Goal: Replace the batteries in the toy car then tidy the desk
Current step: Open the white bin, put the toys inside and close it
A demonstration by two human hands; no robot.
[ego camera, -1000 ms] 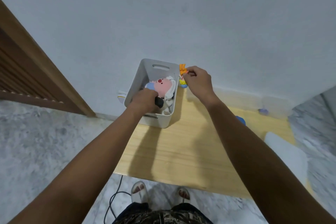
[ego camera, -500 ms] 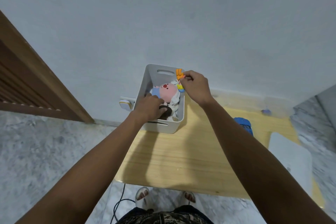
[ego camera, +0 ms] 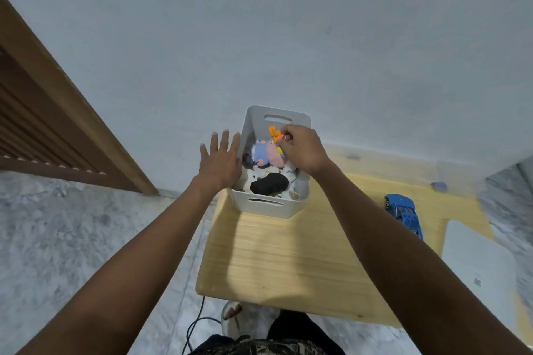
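Desk: pale wooden desk (ego camera: 277,256) against a grey wall, white storage bin (ego camera: 301,193) at our 12 o'clock.
Left hand: our left hand (ego camera: 220,160) has lifted out of the bin, fingers now spread flat, holding nothing.
Right hand: our right hand (ego camera: 302,150) still pinches a small orange toy (ego camera: 274,134), possibly a figure, over the bin.
Toy car: blue toy car (ego camera: 403,212) lies at 2 o'clock, untouched.
Meaning: we judge tidying is underway.

Soft dim light, wide-angle edge distortion.

Matt white plastic bin (ego camera: 261,204), pale wood desk (ego camera: 288,262)
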